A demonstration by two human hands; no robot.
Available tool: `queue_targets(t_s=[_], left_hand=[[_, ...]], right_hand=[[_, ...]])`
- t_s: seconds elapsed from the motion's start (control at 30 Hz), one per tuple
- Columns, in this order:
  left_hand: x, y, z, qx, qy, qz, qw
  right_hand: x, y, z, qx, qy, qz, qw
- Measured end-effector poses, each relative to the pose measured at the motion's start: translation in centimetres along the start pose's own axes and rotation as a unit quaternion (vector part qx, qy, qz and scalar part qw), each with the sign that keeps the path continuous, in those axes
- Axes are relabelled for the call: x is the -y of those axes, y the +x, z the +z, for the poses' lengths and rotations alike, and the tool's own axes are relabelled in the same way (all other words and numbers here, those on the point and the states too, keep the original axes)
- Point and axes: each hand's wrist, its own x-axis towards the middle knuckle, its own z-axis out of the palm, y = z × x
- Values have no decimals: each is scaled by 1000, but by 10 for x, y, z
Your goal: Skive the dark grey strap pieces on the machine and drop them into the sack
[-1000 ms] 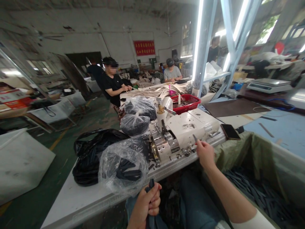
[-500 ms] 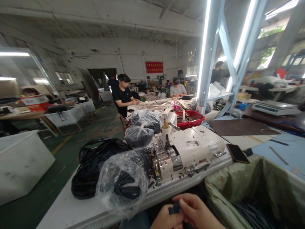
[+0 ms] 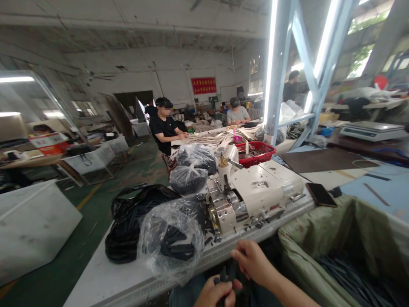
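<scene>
Low in the view, over my lap, my left hand [image 3: 216,292] is closed around dark strips [image 3: 228,273] whose ends poke up between its fingers. Just above and to the right, my right hand [image 3: 252,261] has its fingers curled together in a pinch at the upper part of the dark strips; the exact grip is partly hidden. In front of both hands stands a cream machine [image 3: 265,192] with a metal roller head. To its left, a clear plastic bag [image 3: 172,238] holds more dark strips, beside a black plastic bag [image 3: 137,217].
At my right is a bin lined with green cloth [image 3: 306,238], with dark strips inside. A phone [image 3: 321,195] lies at the table edge. A red basket [image 3: 258,155] and tied clear bags [image 3: 191,172] sit behind the machine. Two co-workers sit farther back.
My hands have drawn apart: the right has moved up, the left down and slightly left. More of the dark strips shows between them. The camera view has shifted slightly.
</scene>
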Motion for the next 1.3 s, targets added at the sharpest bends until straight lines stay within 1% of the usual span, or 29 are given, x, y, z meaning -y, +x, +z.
queue_targets(t_s=[0.07, 0.1, 0.13, 0.17, 0.2, 0.23, 0.27, 0.33, 0.37, 0.4, 0.43, 0.5, 0.57, 0.67, 0.73, 0.83, 0.93, 1.03, 1.13, 1.3], left_hand=[[-2, 3, 1, 2, -36, -28, 999], [-3, 4, 1, -7, -49, -37, 998], [-4, 5, 1, -22, -59, -37, 997], [-6, 6, 1, -45, -67, -25, 996], [-7, 6, 1, -72, -73, -4, 995], [-8, 7, 1, -97, -78, 21, 992], [-9, 7, 1, -120, -82, 47, 988], [-10, 7, 2, -149, -87, 81, 982], [-11, 7, 3, -156, -88, 89, 980], [-13, 5, 5, -159, -89, 96, 979], [-15, 4, 7, -158, -90, 102, 978], [-20, -1, 12, -150, -94, 123, 977], [-26, -6, 15, -121, -97, 126, 980], [-32, -12, 17, -88, -107, 128, 982], [-34, -14, 18, -76, -114, 132, 982], [-32, -13, 19, -71, -114, 134, 982], [-31, -10, 19, -80, -109, 134, 982], [-32, -7, 19, -89, -107, 130, 982], [-33, -6, 20, -99, -100, 129, 982], [-33, -4, 19, -119, -86, 136, 980]], right_hand=[[3, 0, -16, -37, 7, -9, 999], [4, -1, -23, -51, 13, -14, 999], [4, -4, -28, -56, 21, -13, 998], [4, -7, -31, -45, 35, -8, 998], [3, -12, -32, -13, 55, 4, 998], [2, -17, -32, 39, 79, 21, 996], [0, -22, -29, 104, 107, 42, 988], [-4, -30, -21, 237, 159, 87, 954], [-6, -34, -17, 288, 180, 106, 935], [-7, -36, -13, 320, 198, 120, 919], [-7, -38, -10, 333, 214, 130, 909], [-5, -41, -7, 327, 241, 138, 903], [0, -42, -8, 314, 263, 146, 901], [5, -42, -14, 323, 275, 162, 891], [6, -42, -18, 331, 275, 169, 887], [4, -43, -20, 336, 268, 176, 885], [2, -43, -21, 343, 261, 176, 885], [1, -42, -22, 350, 273, 178, 878], [1, -40, -24, 360, 313, 187, 859], [0, -35, -27, 375, 393, 223, 809]])
